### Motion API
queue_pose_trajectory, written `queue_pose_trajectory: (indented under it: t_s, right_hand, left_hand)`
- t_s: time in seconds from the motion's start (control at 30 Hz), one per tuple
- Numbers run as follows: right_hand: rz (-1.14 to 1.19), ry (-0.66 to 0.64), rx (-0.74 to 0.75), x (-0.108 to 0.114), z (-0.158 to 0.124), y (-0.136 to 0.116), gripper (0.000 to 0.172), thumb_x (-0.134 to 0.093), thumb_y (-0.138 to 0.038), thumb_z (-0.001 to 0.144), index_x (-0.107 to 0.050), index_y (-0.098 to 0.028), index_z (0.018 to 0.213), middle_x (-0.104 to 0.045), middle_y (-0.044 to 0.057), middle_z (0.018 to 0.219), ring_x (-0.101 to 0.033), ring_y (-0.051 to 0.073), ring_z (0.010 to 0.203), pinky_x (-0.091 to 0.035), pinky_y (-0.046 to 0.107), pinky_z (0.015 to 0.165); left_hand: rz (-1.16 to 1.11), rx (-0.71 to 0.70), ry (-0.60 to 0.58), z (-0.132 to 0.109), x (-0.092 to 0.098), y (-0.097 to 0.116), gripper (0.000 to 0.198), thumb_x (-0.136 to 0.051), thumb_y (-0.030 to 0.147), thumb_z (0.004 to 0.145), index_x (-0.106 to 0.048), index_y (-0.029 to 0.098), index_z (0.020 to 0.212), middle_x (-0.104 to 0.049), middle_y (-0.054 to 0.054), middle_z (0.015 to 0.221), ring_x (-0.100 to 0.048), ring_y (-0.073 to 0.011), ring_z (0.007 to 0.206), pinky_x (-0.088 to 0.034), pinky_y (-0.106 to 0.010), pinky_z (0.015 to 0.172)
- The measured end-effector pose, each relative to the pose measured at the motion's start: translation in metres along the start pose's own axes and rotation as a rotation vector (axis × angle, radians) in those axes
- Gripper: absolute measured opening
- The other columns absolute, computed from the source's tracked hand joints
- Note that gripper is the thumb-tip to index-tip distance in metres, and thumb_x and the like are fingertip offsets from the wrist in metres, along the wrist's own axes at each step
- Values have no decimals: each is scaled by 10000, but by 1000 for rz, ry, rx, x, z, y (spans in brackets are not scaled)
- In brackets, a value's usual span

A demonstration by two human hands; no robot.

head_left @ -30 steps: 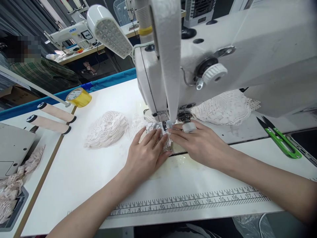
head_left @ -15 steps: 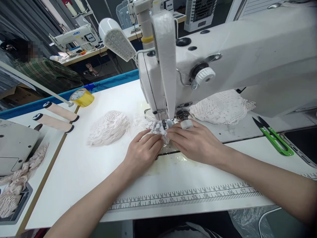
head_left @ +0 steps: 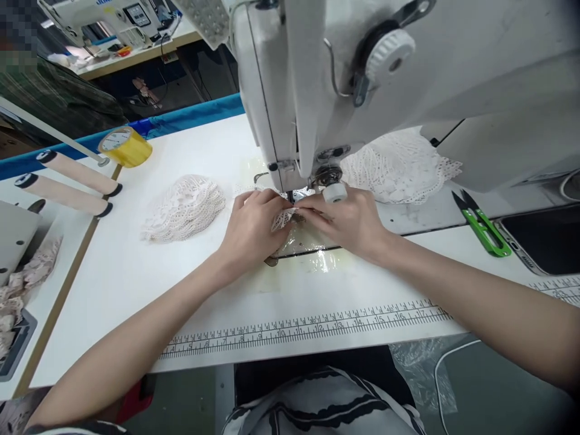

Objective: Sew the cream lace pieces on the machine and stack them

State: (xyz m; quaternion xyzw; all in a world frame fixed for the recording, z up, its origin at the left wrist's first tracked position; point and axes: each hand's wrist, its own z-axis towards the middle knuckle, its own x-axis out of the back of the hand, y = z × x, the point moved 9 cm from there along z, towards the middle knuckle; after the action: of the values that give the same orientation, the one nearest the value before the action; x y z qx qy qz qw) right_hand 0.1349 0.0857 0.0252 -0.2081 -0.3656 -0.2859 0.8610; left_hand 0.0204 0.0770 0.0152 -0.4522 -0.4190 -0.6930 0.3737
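Observation:
Both hands meet at the needle of a white sewing machine (head_left: 317, 78). My left hand (head_left: 254, 232) lies curled over a small piece of white lace (head_left: 281, 219), its fingers pinching the lace's edge. My right hand (head_left: 351, 220) pinches the same lace from the right, and a white thimble (head_left: 334, 193) sits on one of its fingers. The presser foot (head_left: 294, 194) stands just beyond the fingertips. Most of the lace piece is hidden under my fingers.
A heap of white lace (head_left: 183, 208) lies left of my hands, more lace (head_left: 399, 166) behind the machine. Green thread snips (head_left: 483, 225) lie at the right, beside a phone (head_left: 541, 238). Yellow tape roll (head_left: 124, 146) and two thread cones (head_left: 67, 184) at the left. A printed ruler (head_left: 308, 329) runs along the table's front.
The camera has moved closer and tilted down. My left hand has curled from lying flat into a pinch on the lace, and both hands have drawn closer together at the needle.

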Motion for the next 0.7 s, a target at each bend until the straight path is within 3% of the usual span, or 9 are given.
queue_pose_trajectory:
  t_s: [0.13, 0.27, 0.4, 0.53, 0.7]
  right_hand:
    - [21, -51, -19, -1, 0, 1, 350, -478, -340, 989, -752, -207, 817, -674, -6, 647, -567, 126, 577, -349, 275, 514]
    - [87, -4, 61, 10, -3, -10, 264, -531, -266, 970, -749, -204, 835, -698, -31, 669, -588, 105, 574, -393, 263, 535]
    - [88, -39, 216, 12, -10, -29, 213, -554, -147, 933, -728, -204, 823, -747, -33, 832, -670, 122, 752, -450, 255, 624]
    - [-9, -63, 312, 11, -15, -40, 205, -552, -77, 905, -726, -184, 886, -753, -20, 866, -677, 149, 871, -475, 279, 715]
    - [-11, -64, 312, 14, -15, -43, 163, -573, -133, 921, -730, -172, 910, -756, 0, 909, -674, 158, 893, -486, 306, 786]
  left_hand:
    - [76, -68, 182, 3, 4, 2, 87, -642, 293, 867, -686, 220, 884, -685, -11, 892, -623, -227, 905, -393, -469, 998]
    - [183, -288, 216, -7, 11, 21, 126, -598, 250, 897, -707, 225, 839, -721, -18, 925, -617, -219, 874, -464, -419, 886]
    - [295, -434, 257, -30, 15, 41, 128, -610, 177, 880, -717, 186, 951, -734, -35, 1047, -630, -230, 945, -491, -399, 865]
    - [296, -396, 230, -42, 9, 43, 241, -586, 149, 892, -675, 124, 1114, -721, -69, 1118, -632, -242, 1088, -450, -440, 1005]
    - [246, -376, 205, -43, 6, 39, 250, -547, 148, 914, -665, 100, 1130, -724, -101, 1103, -654, -223, 1099, -438, -440, 1056]
